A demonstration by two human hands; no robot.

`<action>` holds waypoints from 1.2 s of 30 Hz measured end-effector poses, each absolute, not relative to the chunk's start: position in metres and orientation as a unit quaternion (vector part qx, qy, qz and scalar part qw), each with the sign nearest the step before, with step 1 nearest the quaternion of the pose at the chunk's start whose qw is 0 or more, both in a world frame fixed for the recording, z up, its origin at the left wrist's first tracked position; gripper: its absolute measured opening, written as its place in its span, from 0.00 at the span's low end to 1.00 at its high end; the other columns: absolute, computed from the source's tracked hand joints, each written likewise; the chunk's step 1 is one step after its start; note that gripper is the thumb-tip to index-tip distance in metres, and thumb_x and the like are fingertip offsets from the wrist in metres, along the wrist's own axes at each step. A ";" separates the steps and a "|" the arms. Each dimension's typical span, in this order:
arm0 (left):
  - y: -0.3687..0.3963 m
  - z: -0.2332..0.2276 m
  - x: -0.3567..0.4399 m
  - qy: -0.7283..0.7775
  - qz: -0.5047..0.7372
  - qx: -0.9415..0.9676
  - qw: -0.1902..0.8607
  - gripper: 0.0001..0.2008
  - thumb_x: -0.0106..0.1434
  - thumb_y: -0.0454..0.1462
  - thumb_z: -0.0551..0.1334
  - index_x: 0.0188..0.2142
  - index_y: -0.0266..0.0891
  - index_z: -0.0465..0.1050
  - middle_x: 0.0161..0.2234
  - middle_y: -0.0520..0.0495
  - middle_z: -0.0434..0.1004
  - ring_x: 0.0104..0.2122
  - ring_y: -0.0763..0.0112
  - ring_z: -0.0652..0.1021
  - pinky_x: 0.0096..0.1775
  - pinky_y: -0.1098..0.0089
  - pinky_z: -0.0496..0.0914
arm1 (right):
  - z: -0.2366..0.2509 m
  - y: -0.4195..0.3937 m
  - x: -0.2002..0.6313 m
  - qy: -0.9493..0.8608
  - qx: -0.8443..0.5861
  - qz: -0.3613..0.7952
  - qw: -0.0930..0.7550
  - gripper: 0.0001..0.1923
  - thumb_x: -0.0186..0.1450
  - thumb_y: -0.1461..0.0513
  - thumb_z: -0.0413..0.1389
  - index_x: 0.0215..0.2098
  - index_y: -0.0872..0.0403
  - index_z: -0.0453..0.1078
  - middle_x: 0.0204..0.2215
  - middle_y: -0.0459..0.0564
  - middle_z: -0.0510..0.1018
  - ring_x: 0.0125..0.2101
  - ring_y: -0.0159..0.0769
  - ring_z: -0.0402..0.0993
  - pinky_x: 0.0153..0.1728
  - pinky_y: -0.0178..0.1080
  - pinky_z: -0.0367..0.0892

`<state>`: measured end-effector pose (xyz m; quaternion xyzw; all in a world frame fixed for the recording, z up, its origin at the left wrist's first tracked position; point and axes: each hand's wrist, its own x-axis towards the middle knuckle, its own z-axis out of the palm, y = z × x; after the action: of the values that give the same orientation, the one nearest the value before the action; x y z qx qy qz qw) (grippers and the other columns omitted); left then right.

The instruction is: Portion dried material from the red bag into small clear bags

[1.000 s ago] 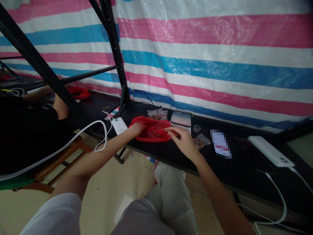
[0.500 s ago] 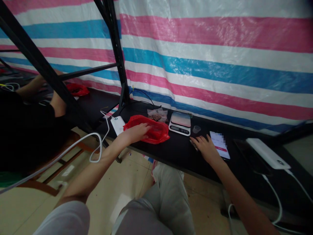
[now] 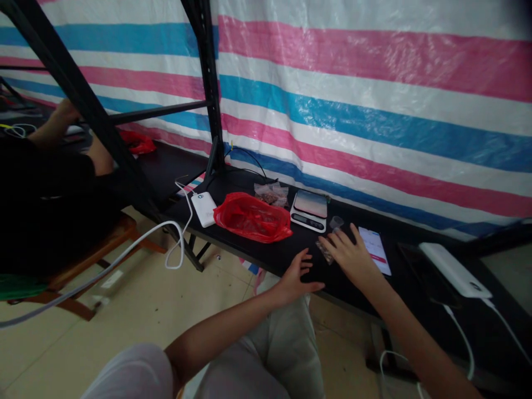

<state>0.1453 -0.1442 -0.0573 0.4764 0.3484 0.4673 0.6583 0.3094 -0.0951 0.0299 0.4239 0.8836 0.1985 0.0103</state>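
Note:
My left hand (image 3: 296, 278) is held at the front edge of the black table, its fingers apart and nothing in them. My right hand (image 3: 348, 252) lies spread over the tabletop, fingertips against a small clear packet of brown bits (image 3: 325, 252). Just beyond those fingers stands a small clear plastic cup (image 3: 336, 223). A white kitchen scale (image 3: 308, 211) with a bare top plate sits behind the packet. To the left, an open red plastic bag (image 3: 252, 219) rests on the table. Behind it is another clear bag of brown pieces (image 3: 272, 194).
A phone with a lit screen (image 3: 375, 250) lies right of my right hand. Farther right are a dark phone (image 3: 428, 274) and a white power bank (image 3: 455, 270) with a cable. Another power bank (image 3: 203, 209) is at left. A person (image 3: 54, 205) sits beyond the black metal frame (image 3: 214, 83).
My left hand has come out of the red bag and moved right, toward my right hand. My right hand has shifted slightly, showing more of the small packet. The view has tilted a little.

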 end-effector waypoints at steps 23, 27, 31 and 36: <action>-0.071 0.051 -0.046 0.547 0.314 0.688 0.359 0.16 0.59 0.43 0.54 0.31 0.32 0.73 0.24 0.47 0.76 0.23 0.72 0.75 0.28 0.74 0.68 | 0.058 -0.011 0.123 0.927 0.277 -0.168 -0.188 0.27 0.58 0.63 0.54 0.54 0.56 0.53 0.50 0.55 0.66 0.48 0.38 0.65 0.47 0.40 0.60; -0.053 0.062 -0.059 0.532 0.175 0.762 0.327 0.14 0.59 0.38 0.52 0.27 0.34 0.74 0.22 0.48 0.76 0.22 0.73 0.74 0.27 0.76 0.66 | 0.040 0.003 0.129 0.885 0.303 -0.314 -0.160 0.23 0.61 0.59 0.52 0.53 0.54 0.55 0.47 0.53 0.70 0.35 0.32 0.72 0.38 0.36 0.65; -0.041 0.063 -0.053 0.506 0.139 0.815 0.248 0.15 0.60 0.36 0.51 0.26 0.34 0.75 0.25 0.46 0.77 0.25 0.72 0.76 0.31 0.75 0.66 | 0.043 0.006 0.137 0.882 0.328 -0.279 -0.192 0.15 0.61 0.61 0.52 0.46 0.55 0.64 0.40 0.51 0.74 0.33 0.31 0.72 0.36 0.34 0.65; -0.040 0.056 -0.047 0.510 0.123 0.845 0.100 0.14 0.61 0.33 0.51 0.35 0.35 0.76 0.34 0.41 0.78 0.36 0.66 0.77 0.37 0.73 0.67 | 0.050 0.000 0.143 0.901 0.377 -0.121 -0.176 0.10 0.61 0.60 0.54 0.41 0.51 0.70 0.38 0.47 0.77 0.36 0.34 0.72 0.37 0.35 0.63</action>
<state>-0.0474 -0.0400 0.0563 0.8454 0.5099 0.1233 0.1003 0.1425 0.0000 0.0503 0.3772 0.9011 -0.1210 -0.1763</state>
